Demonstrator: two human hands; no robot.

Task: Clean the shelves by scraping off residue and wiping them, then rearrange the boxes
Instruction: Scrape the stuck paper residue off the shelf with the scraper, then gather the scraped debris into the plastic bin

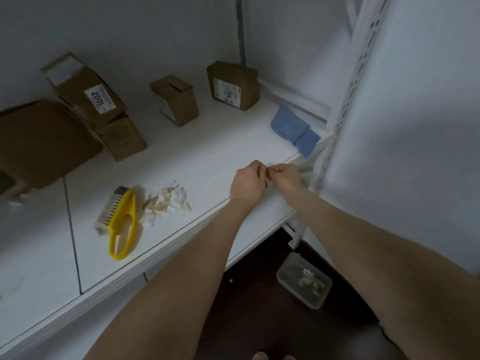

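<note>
Head view: white shelf (207, 152) across the frame. Toward its back edge: large box (44, 141) at the left edge, tilted box labelled 1002 (85, 92) resting on a lower box (124, 141), small slotted box (176, 102) mid-back, labelled box (233, 84) near the back right corner. On the floor below the front edge, clear tray (291, 266) with scraps. Folded blue cloth (291, 126) at the right edge. Yellow-handled brush (122, 222) near the front edge, just beside a pile of scraped residue (168, 201). Over the front right corner, left hand (248, 183) and right hand (287, 178), fingers curled, fingertips touching; anything pinched between too small to tell.
</note>
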